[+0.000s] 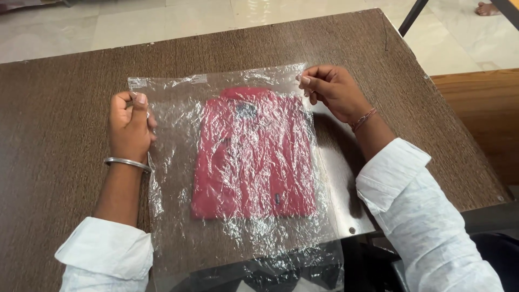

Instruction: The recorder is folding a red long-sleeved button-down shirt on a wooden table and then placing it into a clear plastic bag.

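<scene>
Our left hand [130,127] was closed on the left edge of a clear plastic bag [178,216], thumb on top and fingers curled under the film near its upper corner. Our right hand [336,92] pinched the bag's upper right corner between thumb and fingertips, the other fingers bent loosely behind. Between the two hands the bag lay flat and crinkled, its sealed strip running along the far edge. Inside it we saw a folded red shirt [254,157], collar toward the far side, lying roughly in the middle of the bag with clear film left over all around it. The near end of the bag hung past the table's front edge. A metal bangle [127,163] sat on our left wrist and a thin thread band [364,119] on the right one, with white sleeves [416,211] rolled up on both forearms. Everything rested on a dark brown wood-grain table [54,108]. Beyond it was a pale tiled floor [162,21], and to the right stood a lighter wooden surface [481,113].
</scene>
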